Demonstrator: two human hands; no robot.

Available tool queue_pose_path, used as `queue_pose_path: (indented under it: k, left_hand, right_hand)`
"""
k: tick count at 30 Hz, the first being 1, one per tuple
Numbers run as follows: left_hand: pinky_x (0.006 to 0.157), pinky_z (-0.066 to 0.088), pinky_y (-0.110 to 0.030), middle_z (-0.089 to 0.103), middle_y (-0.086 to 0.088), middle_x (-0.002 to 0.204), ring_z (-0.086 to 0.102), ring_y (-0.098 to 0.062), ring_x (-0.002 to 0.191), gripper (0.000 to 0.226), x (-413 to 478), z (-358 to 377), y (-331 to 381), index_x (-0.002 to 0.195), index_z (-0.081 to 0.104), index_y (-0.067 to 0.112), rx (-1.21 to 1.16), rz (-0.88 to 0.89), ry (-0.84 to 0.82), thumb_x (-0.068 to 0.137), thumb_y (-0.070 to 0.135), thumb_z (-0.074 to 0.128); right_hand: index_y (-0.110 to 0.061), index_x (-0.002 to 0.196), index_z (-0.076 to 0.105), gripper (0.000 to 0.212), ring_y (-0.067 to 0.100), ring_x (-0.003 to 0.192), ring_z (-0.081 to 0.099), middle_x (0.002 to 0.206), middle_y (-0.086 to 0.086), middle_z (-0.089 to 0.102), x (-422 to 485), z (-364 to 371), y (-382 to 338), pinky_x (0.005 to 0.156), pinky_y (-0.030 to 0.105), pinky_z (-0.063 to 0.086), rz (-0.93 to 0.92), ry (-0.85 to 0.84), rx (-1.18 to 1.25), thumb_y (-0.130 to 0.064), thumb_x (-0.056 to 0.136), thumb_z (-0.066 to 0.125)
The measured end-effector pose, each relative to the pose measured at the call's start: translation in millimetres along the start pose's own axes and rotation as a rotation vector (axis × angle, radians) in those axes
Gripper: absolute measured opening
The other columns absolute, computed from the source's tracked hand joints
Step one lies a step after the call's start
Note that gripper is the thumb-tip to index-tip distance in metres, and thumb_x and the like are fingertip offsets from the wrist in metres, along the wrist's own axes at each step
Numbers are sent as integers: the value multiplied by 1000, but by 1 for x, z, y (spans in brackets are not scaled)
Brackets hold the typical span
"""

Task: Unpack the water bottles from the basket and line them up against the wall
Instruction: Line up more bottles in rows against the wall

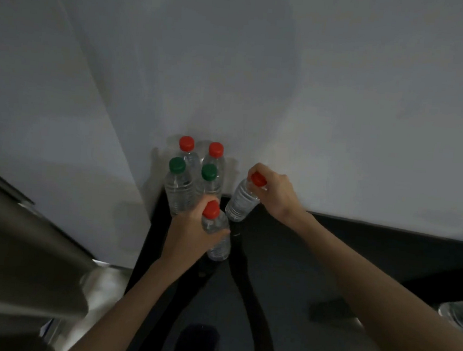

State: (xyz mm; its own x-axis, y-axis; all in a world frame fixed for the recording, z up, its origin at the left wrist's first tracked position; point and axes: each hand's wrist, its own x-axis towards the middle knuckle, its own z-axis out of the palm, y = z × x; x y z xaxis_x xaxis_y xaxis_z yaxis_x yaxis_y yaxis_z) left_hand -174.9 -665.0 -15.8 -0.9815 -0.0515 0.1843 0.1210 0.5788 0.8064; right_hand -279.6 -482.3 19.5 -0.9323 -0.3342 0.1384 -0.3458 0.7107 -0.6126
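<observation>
Several clear water bottles stand on the dark counter against the white wall (287, 96): two red-capped ones (186, 147) (216, 153) at the back and two green-capped ones (178, 182) (210, 179) in front of them. My left hand (191, 236) grips a red-capped bottle (215, 232) around its neck, just in front of the green-capped pair. My right hand (273, 191) holds another red-capped bottle (242, 200) by its cap, tilted, to the right of the group. The basket is not in view.
A dark counter (314, 266) runs along the wall's foot. A grey metal surface (22, 255) fills the lower left. Part of a clear plastic object (461, 316) shows at the right edge.
</observation>
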Motion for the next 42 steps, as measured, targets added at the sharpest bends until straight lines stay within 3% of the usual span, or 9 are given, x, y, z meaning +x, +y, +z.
queue_pose_path:
  k: [4, 9, 15, 18, 23, 29, 35, 38, 42]
  left_hand:
    - [72, 41, 0, 61, 22, 95, 58, 14, 88, 58, 0, 0, -13, 118, 54, 29, -63, -60, -3, 69, 31, 85]
    - [90, 54, -33, 65, 15, 111, 61, -1, 104, 66, -4, 9, -23, 122, 54, 30, -94, -51, -53, 65, 34, 86]
    - [95, 53, -36, 63, 15, 116, 60, -1, 110, 67, -5, 21, -22, 122, 49, 38, -214, -97, -38, 66, 31, 86]
    - [99, 51, -36, 63, 16, 118, 59, 1, 112, 63, -8, 21, -22, 120, 50, 41, -294, -121, -56, 69, 26, 85]
    - [101, 48, -30, 61, 12, 127, 56, -4, 121, 61, -24, 27, -33, 128, 52, 30, -484, -253, -57, 75, 22, 81]
    - [88, 54, -26, 62, 7, 125, 68, -7, 100, 48, -53, 40, -53, 118, 53, 43, -550, -451, -55, 82, 22, 75]
    - [83, 52, -19, 62, 8, 123, 60, 0, 110, 64, -63, 45, -52, 135, 41, 46, -768, -665, -210, 89, 9, 66]
    - [92, 47, -25, 59, 0, 133, 56, -12, 121, 58, -53, 50, -41, 142, 40, 35, -911, -752, -176, 93, 16, 63]
    - [107, 40, -36, 61, 6, 128, 53, -13, 125, 50, -36, 65, -29, 137, 44, 34, -1013, -766, -227, 93, 18, 62]
  right_hand:
    - [-13, 96, 57, 9, 28, 78, 61, 86, 10, 66, 26, 17, -6, 70, 42, 50, -16, 3, -43, -13, 88, 60]
    - [-12, 100, 59, 14, 30, 80, 61, 89, 12, 65, 46, 25, -5, 72, 40, 49, -70, 6, -116, -12, 87, 63]
    - [-8, 117, 51, 41, 15, 104, 58, 111, 4, 62, 50, 28, 0, 91, 28, 51, 27, 110, 238, 3, 81, 69]
    - [-5, 119, 53, 41, 18, 112, 57, 121, 9, 60, 44, 23, 1, 98, 33, 51, 0, 173, 267, 10, 82, 63]
    - [-15, 109, 62, 21, 8, 93, 60, 114, 1, 61, 14, 7, -23, 76, 16, 52, -37, 163, 225, -13, 88, 66]
    - [-27, 123, 53, 37, 7, 97, 58, 119, -5, 54, -34, 12, -38, 84, 26, 54, -273, -350, -18, -41, 89, 60]
    - [-23, 120, 47, 29, -3, 85, 52, 103, -17, 52, -46, 22, -37, 77, 14, 44, -260, -309, 10, -23, 94, 59]
    - [-19, 119, 46, 29, -10, 65, 51, 83, -21, 50, -47, 19, -33, 62, 7, 37, -189, -275, -22, -22, 93, 59]
    - [-18, 118, 46, 27, 0, 63, 54, 79, -12, 57, -42, 10, -24, 62, 18, 45, -113, -229, -30, -22, 94, 58]
